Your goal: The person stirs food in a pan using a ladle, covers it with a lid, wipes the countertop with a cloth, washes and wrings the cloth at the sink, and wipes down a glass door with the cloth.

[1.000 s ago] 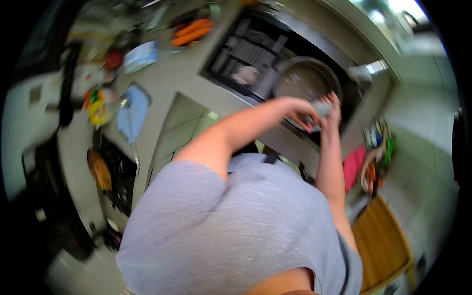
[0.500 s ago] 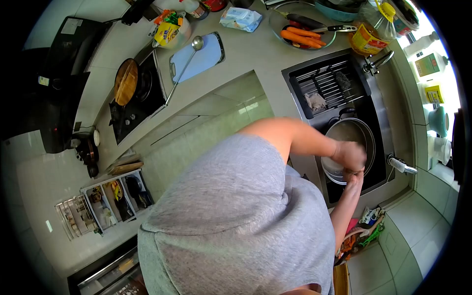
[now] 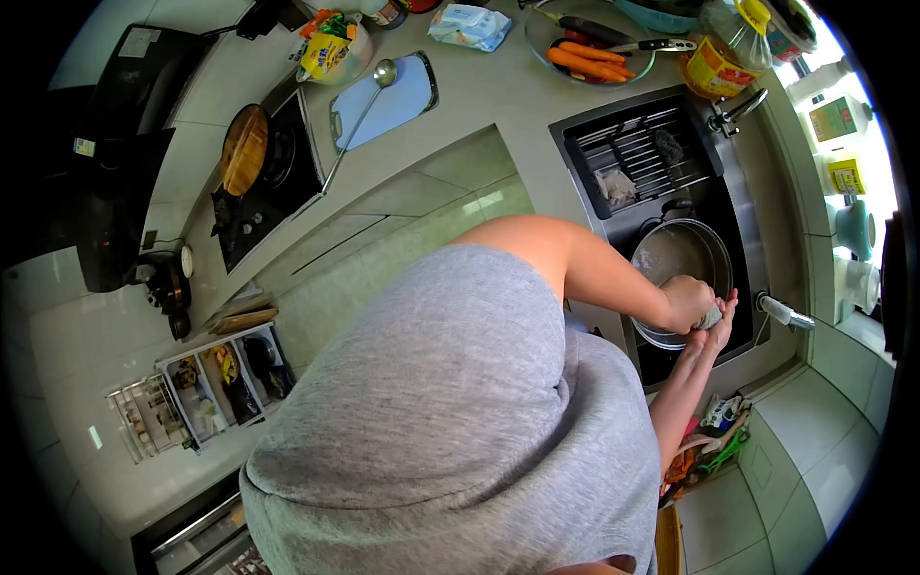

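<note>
My left hand is closed, and a small grey-green lump shows at its fingers; I cannot make out its kind. Against that lump rests my right hand, its fingers stretched out and the palm turned toward the left hand. Both hands are over the near edge of a round metal pot, which stands in the dark sink. The pot's inside looks wet, and my left forearm hides part of its rim.
A black rack with a dark scrubber and a pale cloth spans the sink's far part. The faucet stands beside it. On the counter are a glass bowl with carrots, an oil bottle, a blue cutting board and a ladle.
My hands have shifted slightly toward the pot's edge nearest the window. The right hand's fingers have opened out, and the grey-green lump has come into sight.
</note>
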The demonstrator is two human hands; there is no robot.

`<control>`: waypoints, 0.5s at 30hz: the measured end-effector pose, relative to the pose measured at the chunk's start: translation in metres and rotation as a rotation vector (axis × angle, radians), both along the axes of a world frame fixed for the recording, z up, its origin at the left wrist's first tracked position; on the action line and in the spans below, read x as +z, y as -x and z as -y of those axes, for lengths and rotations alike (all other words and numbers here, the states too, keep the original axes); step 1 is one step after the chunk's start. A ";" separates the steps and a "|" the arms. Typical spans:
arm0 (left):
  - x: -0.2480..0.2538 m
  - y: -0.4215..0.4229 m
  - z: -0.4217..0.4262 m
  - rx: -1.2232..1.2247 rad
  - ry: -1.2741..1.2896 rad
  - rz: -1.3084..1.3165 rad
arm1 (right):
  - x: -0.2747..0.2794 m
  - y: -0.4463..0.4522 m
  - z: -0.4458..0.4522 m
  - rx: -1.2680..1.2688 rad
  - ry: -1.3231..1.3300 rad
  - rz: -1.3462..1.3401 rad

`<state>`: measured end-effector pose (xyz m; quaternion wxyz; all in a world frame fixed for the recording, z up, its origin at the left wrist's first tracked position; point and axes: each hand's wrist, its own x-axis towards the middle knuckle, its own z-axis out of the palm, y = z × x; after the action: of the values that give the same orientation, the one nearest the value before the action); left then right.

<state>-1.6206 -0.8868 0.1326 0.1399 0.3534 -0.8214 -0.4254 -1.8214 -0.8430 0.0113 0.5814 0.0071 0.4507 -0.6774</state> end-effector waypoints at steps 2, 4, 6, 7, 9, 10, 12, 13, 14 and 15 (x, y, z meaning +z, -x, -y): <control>0.001 0.002 -0.005 0.042 -0.088 0.022 | 0.028 -0.016 0.005 -0.076 -0.088 -0.084; -0.005 0.006 -0.010 0.079 -0.176 0.044 | 0.054 -0.030 0.007 -0.065 -0.073 -0.072; -0.025 0.017 -0.018 0.155 -0.299 -0.042 | 0.070 -0.034 0.006 -0.054 -0.064 -0.062; -0.030 0.021 -0.017 0.155 -0.301 -0.041 | 0.077 -0.036 0.008 -0.008 -0.031 -0.097; -0.038 0.030 -0.015 0.186 -0.462 -0.095 | 0.088 -0.040 0.012 0.028 -0.014 -0.157; -0.046 0.035 -0.014 0.190 -0.466 -0.096 | 0.088 -0.039 0.012 0.032 -0.018 -0.159; -0.045 0.035 -0.011 0.152 -0.664 -0.058 | 0.087 -0.033 0.012 0.043 -0.006 -0.146; -0.041 0.033 -0.006 0.145 -0.919 -0.062 | 0.086 -0.031 0.012 0.037 -0.005 -0.112; -0.042 0.032 -0.002 0.141 -0.920 -0.063 | 0.087 -0.031 0.013 0.034 -0.006 -0.115; -0.045 0.032 -0.002 0.108 -1.030 -0.049 | 0.088 -0.031 0.011 0.034 -0.011 -0.105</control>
<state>-1.6522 -0.8851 0.0877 -0.0112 0.4083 -0.4825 -0.7748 -1.7906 -0.8540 0.0993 0.5684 -0.0330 0.4845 -0.6642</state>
